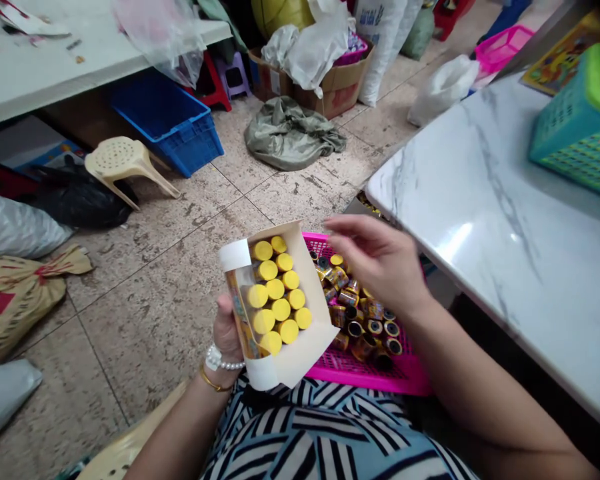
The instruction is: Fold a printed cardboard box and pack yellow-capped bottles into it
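Head view, the only one: left hand [229, 330] grips a small white carton [280, 360] from beneath and behind, fingers wrapped round its near-left edge, the open top turned up toward the camera. Inside the carton stand yellow-capped bottles [279, 297] in two close rows — caps touching one another, filling the box from its far end to the near one. One flap stands open on the far side, another lies folded out toward the person's lap. A pearl bracelet [219, 362] and a thin gold bangle sit on that wrist.

Right hand [380, 263] hovers just right of the carton, above a pink basket [370, 377], fingers loosely curled and spread, thumb side toward the box. It appears to hold nothing, though the palm faces down and the underside is hidden. Beneath and just past this hand the basket holds a heap of loose small bottles [363, 320] with brownish labels, some lying on their sides, some dark-topped.

Right of the right hand runs a white marble-patterned table [480, 220], with a teal basket [577, 130] at its far end. Left of the left hand, well apart on the tiled floor, lie a tipped cream stool [125, 160] and a blue crate [173, 120].
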`<state>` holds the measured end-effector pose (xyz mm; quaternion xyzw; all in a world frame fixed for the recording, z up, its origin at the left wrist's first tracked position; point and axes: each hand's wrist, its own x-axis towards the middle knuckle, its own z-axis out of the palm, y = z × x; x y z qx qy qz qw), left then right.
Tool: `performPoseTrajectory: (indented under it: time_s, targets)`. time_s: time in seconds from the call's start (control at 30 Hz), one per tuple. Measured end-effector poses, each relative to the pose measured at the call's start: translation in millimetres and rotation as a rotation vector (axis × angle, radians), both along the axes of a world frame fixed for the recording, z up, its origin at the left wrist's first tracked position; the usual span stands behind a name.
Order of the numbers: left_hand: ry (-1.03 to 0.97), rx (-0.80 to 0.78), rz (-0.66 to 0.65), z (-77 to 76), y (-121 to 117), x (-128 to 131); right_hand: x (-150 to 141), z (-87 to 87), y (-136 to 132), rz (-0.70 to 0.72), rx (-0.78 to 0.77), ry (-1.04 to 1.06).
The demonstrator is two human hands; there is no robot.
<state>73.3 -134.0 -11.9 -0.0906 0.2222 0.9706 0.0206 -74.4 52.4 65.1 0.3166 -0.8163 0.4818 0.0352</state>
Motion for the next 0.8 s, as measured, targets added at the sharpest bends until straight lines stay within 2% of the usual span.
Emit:
performPoseTrajectory:
  time_s: [0.03, 0.07, 0.1, 0.2, 0.23, 0.3, 0.37, 0.5, 0.6, 0.7, 0.8]
  targets:
    - [-0.004, 0.012, -0.008, 0.7, -1, -1, -13, -7.7, 12, -0.113, 0.067, -0.01]
    - [-0.009, 0.023, -0.006, 1.4, -2, -3, -24, -16.9, 23, -0.169, 0.179, 0.001]
    - [-0.015, 0.035, 0.006, 2.0, -3, -4, -33, -27.2, 30, -0.15, 0.323, 0.022]
    - [-0.021, 0.067, 0.012, 4.7, -3, -7, -44, -57.5, 33, 0.125, 0.817, 0.084]
    - [-0.019, 0.077, 0.009, 6.1, -2, -7, -43, -64.9, 31, 0.221, 0.944, 0.107]
    - [-0.002, 0.087, -0.013, 8.8, 0, -6, -37, -73.6, 27, 0.339, 1.096, 0.151]
    - [0.01, 0.068, -0.033, 10.2, 1, -5, -32, -75.7, 30, 0.363, 1.171, 0.155]
    - [-0.003, 0.012, 0.011, 8.5, 1, -4, -30, -74.5, 51, 0.286, 1.281, 0.087]
    - [-0.011, 0.033, -0.002, 6.9, 1, -5, -27, -74.6, 57, 0.26, 1.221, 0.132]
    - [0.0, 0.04, -0.028, 5.3, 3, -6, -24, -77.8, 48, 0.296, 1.134, 0.174]
    - [0.038, 0.04, -0.06, 2.6, 2, -4, -27, -80.5, 40, 0.32, 1.113, 0.134]
